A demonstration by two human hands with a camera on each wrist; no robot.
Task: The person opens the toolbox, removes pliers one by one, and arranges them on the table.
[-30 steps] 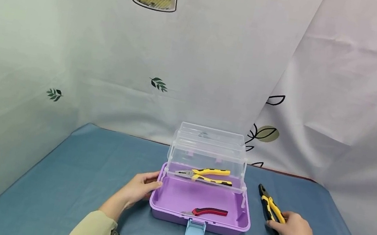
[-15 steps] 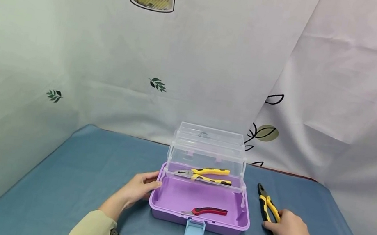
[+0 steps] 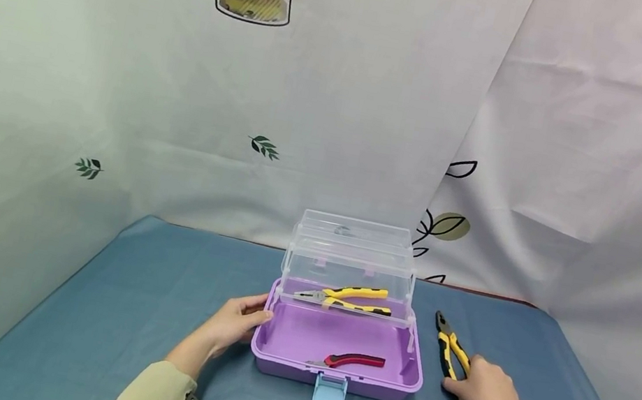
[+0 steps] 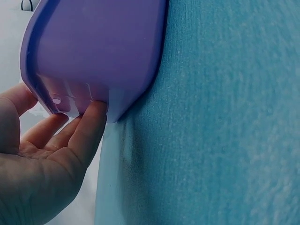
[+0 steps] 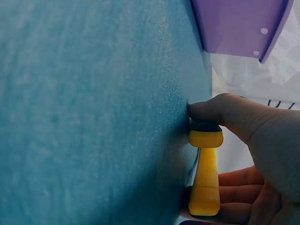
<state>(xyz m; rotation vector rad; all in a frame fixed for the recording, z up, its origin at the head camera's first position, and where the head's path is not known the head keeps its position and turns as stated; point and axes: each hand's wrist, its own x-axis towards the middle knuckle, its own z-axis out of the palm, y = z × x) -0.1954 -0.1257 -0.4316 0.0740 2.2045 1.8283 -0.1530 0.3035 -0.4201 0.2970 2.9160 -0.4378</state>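
A purple toolbox (image 3: pixel 336 378) stands with its clear lid (image 3: pixel 356 234) raised. My left hand (image 3: pixel 233 323) holds its left side, thumb at the rim and fingers against the outer wall (image 4: pixel 93 42). To the right of the box, yellow-and-black pliers (image 3: pixel 447 341) lie on the cloth, dark head pointing away. My right hand (image 3: pixel 489 394) grips their handles (image 5: pixel 205 183), thumb on one side and fingers on the other. Other yellow-and-black pliers (image 3: pixel 333 295) rest in the box's clear upper tray. A red-and-black handled tool (image 3: pixel 354 360) lies on the box floor, partly hidden by the front wall.
The light blue latch (image 3: pixel 329 397) hangs down at the box's front. Blue cloth (image 3: pixel 149 313) covers the table. White printed fabric (image 3: pixel 345 91) rises behind it and on both sides.
My right hand has shifted slightly left at the pliers, whose head has moved only a little. The left hand stays at the toolbox. The view has shifted slightly.
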